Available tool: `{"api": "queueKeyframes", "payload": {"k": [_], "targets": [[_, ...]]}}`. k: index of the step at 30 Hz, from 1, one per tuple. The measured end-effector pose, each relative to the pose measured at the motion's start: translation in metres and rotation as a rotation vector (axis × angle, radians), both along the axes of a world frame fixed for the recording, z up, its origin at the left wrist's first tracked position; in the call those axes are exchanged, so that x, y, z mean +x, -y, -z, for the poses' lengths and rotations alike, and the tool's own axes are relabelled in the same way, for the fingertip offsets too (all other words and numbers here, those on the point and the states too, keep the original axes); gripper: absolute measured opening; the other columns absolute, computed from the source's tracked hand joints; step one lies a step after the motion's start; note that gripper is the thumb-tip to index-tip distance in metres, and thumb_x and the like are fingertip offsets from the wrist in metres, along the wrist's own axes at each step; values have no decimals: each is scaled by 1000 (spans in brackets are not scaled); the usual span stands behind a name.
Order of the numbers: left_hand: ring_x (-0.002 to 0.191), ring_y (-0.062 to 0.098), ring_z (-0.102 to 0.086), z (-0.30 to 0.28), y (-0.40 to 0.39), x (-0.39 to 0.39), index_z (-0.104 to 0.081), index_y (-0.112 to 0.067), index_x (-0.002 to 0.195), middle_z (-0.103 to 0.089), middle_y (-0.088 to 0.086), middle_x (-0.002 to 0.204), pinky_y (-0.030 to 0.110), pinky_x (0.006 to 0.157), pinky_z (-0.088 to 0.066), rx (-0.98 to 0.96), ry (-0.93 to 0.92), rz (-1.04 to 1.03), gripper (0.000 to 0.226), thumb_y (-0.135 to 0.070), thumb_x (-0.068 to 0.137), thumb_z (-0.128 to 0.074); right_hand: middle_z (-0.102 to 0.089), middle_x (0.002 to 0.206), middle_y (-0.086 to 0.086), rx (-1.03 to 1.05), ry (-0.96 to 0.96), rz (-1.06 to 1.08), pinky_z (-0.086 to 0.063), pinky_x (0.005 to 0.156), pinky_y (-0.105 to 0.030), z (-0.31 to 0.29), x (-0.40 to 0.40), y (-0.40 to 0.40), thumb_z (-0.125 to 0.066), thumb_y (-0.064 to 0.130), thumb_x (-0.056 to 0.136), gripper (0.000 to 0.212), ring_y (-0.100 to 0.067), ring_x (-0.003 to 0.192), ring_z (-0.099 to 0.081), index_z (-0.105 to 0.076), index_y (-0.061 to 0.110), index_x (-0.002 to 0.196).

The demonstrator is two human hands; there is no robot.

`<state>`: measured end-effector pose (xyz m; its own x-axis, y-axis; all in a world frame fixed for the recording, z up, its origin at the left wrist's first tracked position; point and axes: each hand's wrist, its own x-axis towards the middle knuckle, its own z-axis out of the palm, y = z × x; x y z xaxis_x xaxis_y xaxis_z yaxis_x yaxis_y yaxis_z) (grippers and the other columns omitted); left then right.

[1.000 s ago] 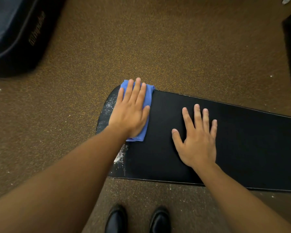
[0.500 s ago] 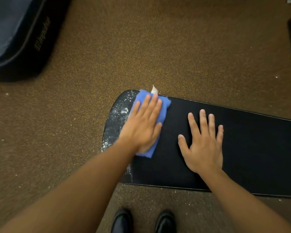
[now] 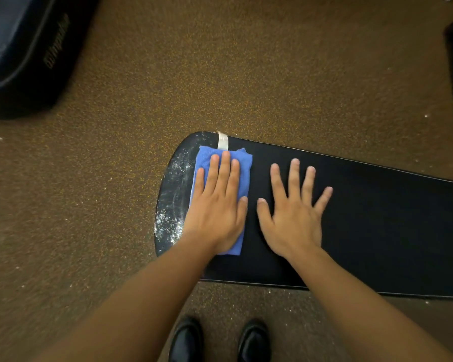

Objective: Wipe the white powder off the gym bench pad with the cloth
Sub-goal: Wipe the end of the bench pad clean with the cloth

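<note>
The left hand (image 3: 217, 205) lay flat and open on the blue cloth (image 3: 242, 163), palm down, fingers (image 3: 226, 165) stretched together toward the far edge of the bench pad (image 3: 377, 231); its grip was not closed around the cloth but simply pressed it against the black surface. The cloth was folded into a narrow rectangle and sat near the rounded left end of the pad, its blue showing beyond the fingertips, along the thumb side and below the heel of the hand. Just left of the cloth, white powder (image 3: 171, 205) was spread over the curved end of the pad in speckles and smeared arcs, thickest near the front corner. A pale tag or strip (image 3: 222, 141) stood at the pad's far edge, just beyond the cloth's top edge. The right hand (image 3: 293, 212) rested on the bare black padding just beside the left one, open, fingers splayed, holding nothing, its thumb near the left thumb without clearly touching it. The pad to the right of both hands looked clean and dark. Below the pad's near edge, two black shoes (image 3: 220, 340) stood on the brown speckled floor (image 3: 89, 205), where small white flecks were scattered. A dark padded object (image 3: 32, 53) with lettering lay at the upper left.
</note>
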<state>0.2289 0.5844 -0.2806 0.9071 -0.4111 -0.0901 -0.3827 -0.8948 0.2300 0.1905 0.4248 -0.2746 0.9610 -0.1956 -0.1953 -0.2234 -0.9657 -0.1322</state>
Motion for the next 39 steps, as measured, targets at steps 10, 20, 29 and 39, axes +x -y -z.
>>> {"api": "queueKeyframes", "payload": {"k": [10,20,29,39], "targets": [[150,32,5,-6,-13,-43,-9,-1,154,-3,19,163,52,120,-5,2,5,-89,66,-37,100,-22,-3,165,-10,-20,33,10,-4,114,-69,0,1,-9,-22,55,94,68,-36,150,4,-10,29,156],[151,30,2,-1,-16,45,-8,-6,155,-4,14,163,50,121,-4,-5,4,-24,70,-43,96,-13,-9,164,-8,-5,62,10,-6,114,-68,0,-2,-7,-27,55,94,66,-33,150,-1,-17,31,155],[150,32,0,-2,-2,-59,-14,-3,154,-6,17,163,52,119,-6,1,16,-47,66,-38,99,-23,-9,164,-9,-20,61,21,-8,114,-69,0,-1,-10,-25,53,94,66,-35,150,-2,-17,30,155],[151,30,4,-2,-13,37,-7,-5,155,-1,15,163,49,122,-2,-21,17,-12,67,-39,98,-14,-10,164,-8,5,89,19,-6,114,-68,0,-1,-8,-27,55,94,66,-33,150,-2,-19,31,155]]}}
